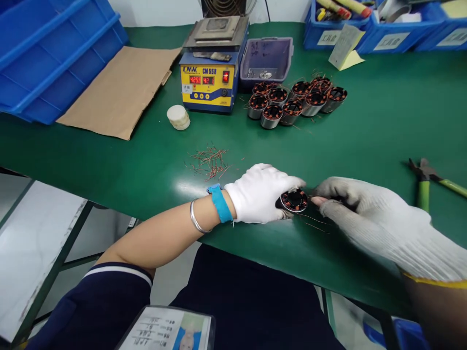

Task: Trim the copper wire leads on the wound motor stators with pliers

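My left hand (260, 193), in a white glove, is wrapped round a small motor stator (295, 200) with copper windings, holding it on the green table (109, 165) near the front edge. My right hand (359, 206), in a grey knit glove, pinches thin copper wire leads (316, 224) at the stator's right side. A pile of cut copper wire scraps (209, 162) lies just behind my left hand. Several more wound stators (292, 101) stand grouped further back.
A blue-and-yellow solder pot (211, 73) with red digits stands at the back, a grey tray (268, 61) beside it. Green-handled pliers (428, 180) lie at right. A tape roll (178, 117), cardboard sheet (120, 90) and blue bins (47, 53) sit left; labelled bins (386, 34) at back right.
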A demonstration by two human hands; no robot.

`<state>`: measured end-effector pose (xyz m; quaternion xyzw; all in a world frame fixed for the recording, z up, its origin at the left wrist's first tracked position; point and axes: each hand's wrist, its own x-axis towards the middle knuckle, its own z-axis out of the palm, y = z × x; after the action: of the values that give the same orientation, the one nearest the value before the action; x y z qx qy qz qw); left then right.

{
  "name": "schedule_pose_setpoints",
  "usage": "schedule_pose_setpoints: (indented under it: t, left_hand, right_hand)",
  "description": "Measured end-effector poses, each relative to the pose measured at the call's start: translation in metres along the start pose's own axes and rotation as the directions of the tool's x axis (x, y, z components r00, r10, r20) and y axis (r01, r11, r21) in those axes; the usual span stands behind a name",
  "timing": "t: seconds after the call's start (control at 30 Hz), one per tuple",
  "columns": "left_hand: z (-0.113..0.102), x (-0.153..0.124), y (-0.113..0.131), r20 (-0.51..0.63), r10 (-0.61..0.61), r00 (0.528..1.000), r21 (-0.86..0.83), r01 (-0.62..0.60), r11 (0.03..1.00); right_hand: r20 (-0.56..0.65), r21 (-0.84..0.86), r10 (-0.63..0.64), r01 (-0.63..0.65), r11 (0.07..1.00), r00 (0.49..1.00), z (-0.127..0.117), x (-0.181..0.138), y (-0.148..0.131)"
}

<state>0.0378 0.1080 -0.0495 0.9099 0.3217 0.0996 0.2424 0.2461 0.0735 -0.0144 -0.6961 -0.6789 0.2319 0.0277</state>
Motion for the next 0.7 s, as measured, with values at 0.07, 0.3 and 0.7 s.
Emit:
schedule_pose_setpoints:
  t: [0.07, 0.3, 0.7]
  left_hand:
    - [-0.001, 0.002, -0.001, -0.003, 0.001, 1.0, 0.001, -0.001, 1.0]
    - [-0.004, 0.003, 0.003, -0.012, -0.02, 1.0, 0.023, 0.021, 1.0]
    - [0.012, 0.002, 0.017, -0.252, -0.222, 0.942, 0.098, 0.253, 0.962]
  right_hand:
    - [-0.05, -0.059, -0.022, 0.019, 0.998, 0.999, 0.0, 0.004, -0.004]
    - [-0.001, -0.188, -0.041, 0.04, 0.981, 0.999, 0.001, 0.019, 0.0]
    - [-0.344, -0.468, -0.784, 0.63, 0.62, 0.516, 0.008, -0.013, 0.018]
